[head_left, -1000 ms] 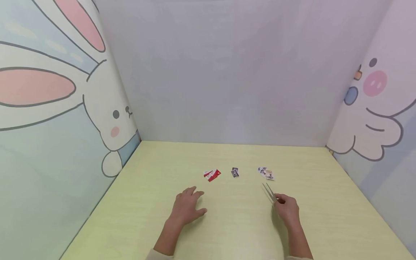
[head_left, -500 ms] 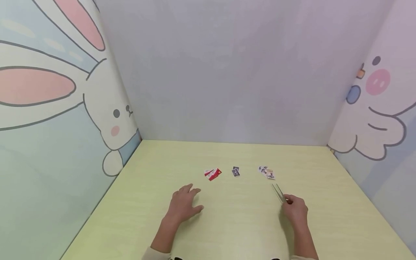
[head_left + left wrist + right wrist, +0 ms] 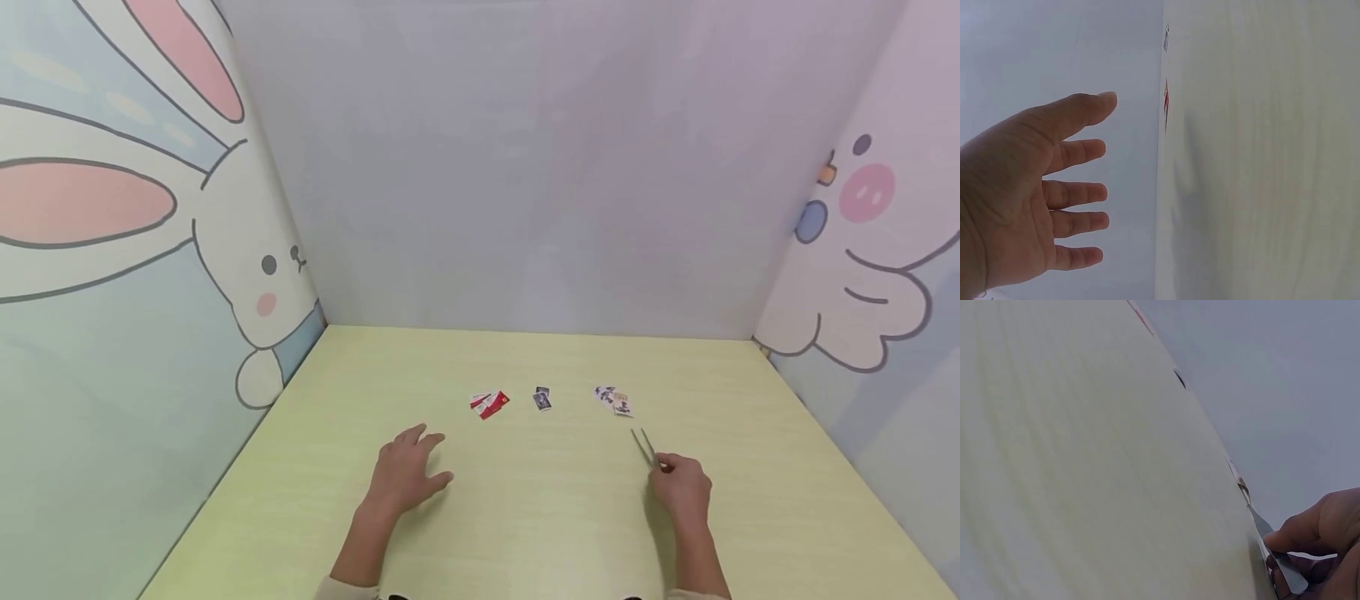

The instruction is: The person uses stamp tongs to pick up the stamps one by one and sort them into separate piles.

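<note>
My right hand [image 3: 681, 487] pinches metal tweezers [image 3: 643, 448], their two tips spread apart and pointing away from me. In the right wrist view the thumb presses the tweezers [image 3: 1279, 556] near their middle. Beyond the tips lie pale picture cards [image 3: 615, 401], overlapping. My left hand [image 3: 405, 471] hovers over the table with fingers spread, holding nothing; the left wrist view shows the same hand [image 3: 1041, 194] with thumb and fingers apart. Ahead of it are red-and-white cards [image 3: 491, 404], fanned over one another. Two small dark cards [image 3: 542, 399] overlap in the middle.
The pale yellow table [image 3: 525, 517] runs back to a plain grey wall [image 3: 517, 167]. A side panel with a rabbit drawing [image 3: 255, 275] stands on the left. Another with a pink-nosed animal [image 3: 866, 193] stands on the right.
My right hand has moved to the right with the tweezers, away from the pale cards. My left hand has drifted left. The cards lie as before.
</note>
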Demonstrator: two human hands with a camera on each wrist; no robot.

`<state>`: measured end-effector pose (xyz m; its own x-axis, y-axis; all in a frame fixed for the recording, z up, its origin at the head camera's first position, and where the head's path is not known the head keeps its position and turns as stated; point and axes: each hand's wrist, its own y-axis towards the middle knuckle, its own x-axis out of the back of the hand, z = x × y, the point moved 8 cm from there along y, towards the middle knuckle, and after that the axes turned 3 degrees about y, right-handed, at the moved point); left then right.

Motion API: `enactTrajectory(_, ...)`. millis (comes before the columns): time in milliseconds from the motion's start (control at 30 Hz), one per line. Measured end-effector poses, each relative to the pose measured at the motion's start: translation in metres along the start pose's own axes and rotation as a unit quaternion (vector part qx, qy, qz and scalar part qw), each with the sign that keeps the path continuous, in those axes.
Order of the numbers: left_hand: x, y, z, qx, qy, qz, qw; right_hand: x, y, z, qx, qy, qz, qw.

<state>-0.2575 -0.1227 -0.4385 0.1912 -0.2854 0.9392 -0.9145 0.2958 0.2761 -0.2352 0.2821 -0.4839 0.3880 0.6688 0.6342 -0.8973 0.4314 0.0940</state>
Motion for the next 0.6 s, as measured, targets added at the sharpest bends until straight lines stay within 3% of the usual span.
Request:
enactTrajectory(300, 0.006, -0.002, 0.01, 0.015, 0.001, -0.008, 0.9999, 0.002, 0.005, -0.001, 0.017, -0.009, -0.008, 0.9998)
enactTrajectory(433, 0.007, -0.002, 0.015, 0.018, 0.0, -0.007, 0.9998, 0.001, 0.005, -0.003, 0.011, -0.001, 0.002, 0.9999)
enactTrajectory(600, 0.01, -0.005, 0.022, 0.028, -0.004, -0.007, 0.9996, 0.005, 0.002, -0.003, -0.006, 0.007, 0.042, 0.9991)
